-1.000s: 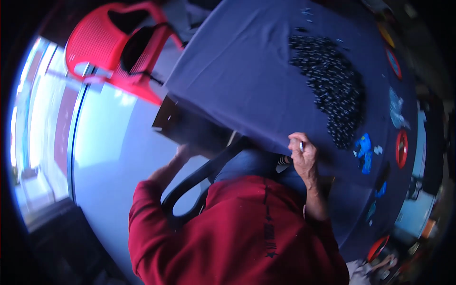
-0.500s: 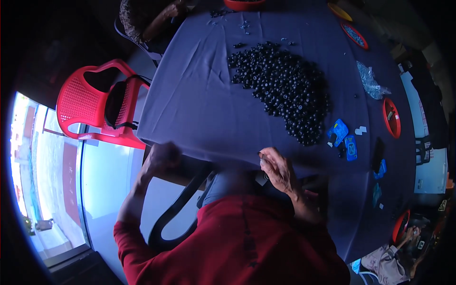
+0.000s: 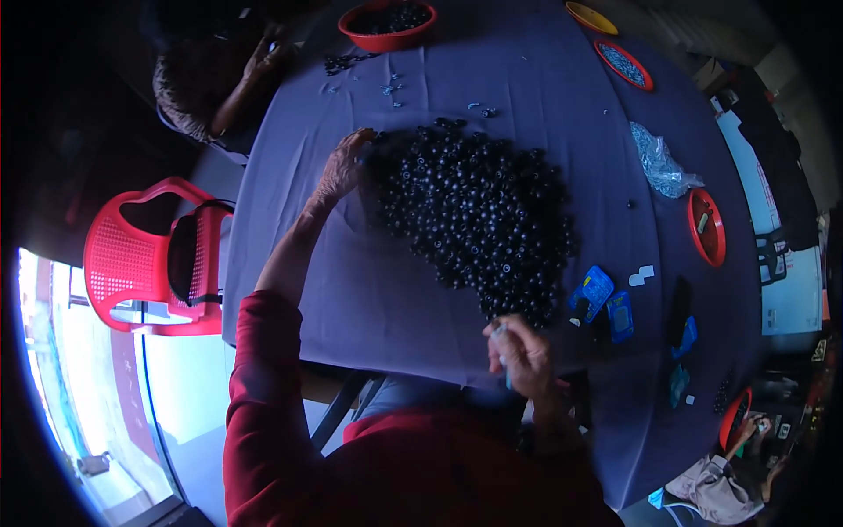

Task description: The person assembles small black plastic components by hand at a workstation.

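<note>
While the left hand (image 3: 342, 167) extends, uncurled, beside the far left edge of the heap of black round pieces (image 3: 483, 211) on the bench (image 3: 369, 303), the blurred right hand (image 3: 524, 356) curls just beside the heap's near end; I cannot tell whether it grips anything.

Small, glossy black round pieces (image 3: 479, 215) lie in a loose, elongated heap on the purplish cloth (image 3: 378, 307).

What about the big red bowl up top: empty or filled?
Not empty: dark pieces show inside the big red bowl; how deep, I cannot tell.
</note>
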The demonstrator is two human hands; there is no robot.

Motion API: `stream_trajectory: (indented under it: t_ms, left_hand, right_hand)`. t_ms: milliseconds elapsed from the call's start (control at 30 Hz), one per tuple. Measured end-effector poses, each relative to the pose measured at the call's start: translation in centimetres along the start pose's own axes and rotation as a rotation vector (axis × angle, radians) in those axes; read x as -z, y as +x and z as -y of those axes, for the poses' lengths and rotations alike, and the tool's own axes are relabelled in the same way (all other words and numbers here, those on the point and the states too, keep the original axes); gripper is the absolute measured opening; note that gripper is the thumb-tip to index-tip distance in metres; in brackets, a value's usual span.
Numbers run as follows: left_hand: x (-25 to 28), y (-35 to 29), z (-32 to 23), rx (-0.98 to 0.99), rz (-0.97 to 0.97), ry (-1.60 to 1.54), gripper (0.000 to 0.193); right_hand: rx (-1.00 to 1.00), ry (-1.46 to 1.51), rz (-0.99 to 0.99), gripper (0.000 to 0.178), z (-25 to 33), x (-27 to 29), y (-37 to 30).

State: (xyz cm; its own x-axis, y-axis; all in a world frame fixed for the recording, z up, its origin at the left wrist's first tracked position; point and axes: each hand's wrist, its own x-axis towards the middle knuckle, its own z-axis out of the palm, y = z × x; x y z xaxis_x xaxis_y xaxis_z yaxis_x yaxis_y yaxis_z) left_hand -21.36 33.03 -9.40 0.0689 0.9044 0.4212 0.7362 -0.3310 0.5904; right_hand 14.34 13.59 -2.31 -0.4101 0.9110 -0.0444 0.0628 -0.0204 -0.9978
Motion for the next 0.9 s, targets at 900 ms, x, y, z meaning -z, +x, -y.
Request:
stream_trajectory:
  t_ms: [900]
  left_hand:
    - [-7.2,-5.3,-7.2,0.019,-0.362,-0.112,0.025]
  right_hand:
    - [-0.263,-0.152,0.114,0.021,-3.0,-6.4,3.8]
